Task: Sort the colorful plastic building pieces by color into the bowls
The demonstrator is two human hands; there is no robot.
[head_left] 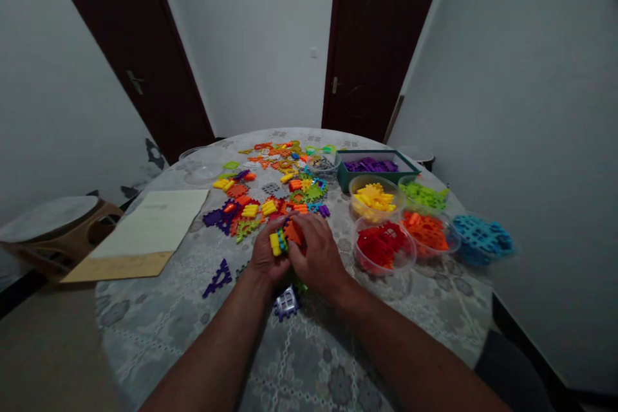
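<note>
My left hand (267,254) is closed around a small cluster of interlocking plastic building pieces (277,243), yellow, blue and green. My right hand (318,251) meets it from the right, its fingers closed on an orange building piece (291,232) at the top of the cluster. The palms hide part of what is held. Just below the hands, a dark purple piece with a white window (286,303) lies on the table. A purple triangular frame piece (218,278) rests to the left of my left wrist.
Loose coloured pieces (246,209) spread beyond my hands. At right stand round tubs of yellow (374,198), red (385,246), orange (427,232), green (425,194) and blue pieces (483,238), with a green box (344,175) of purple pieces behind. Cream paper (159,222) lies left.
</note>
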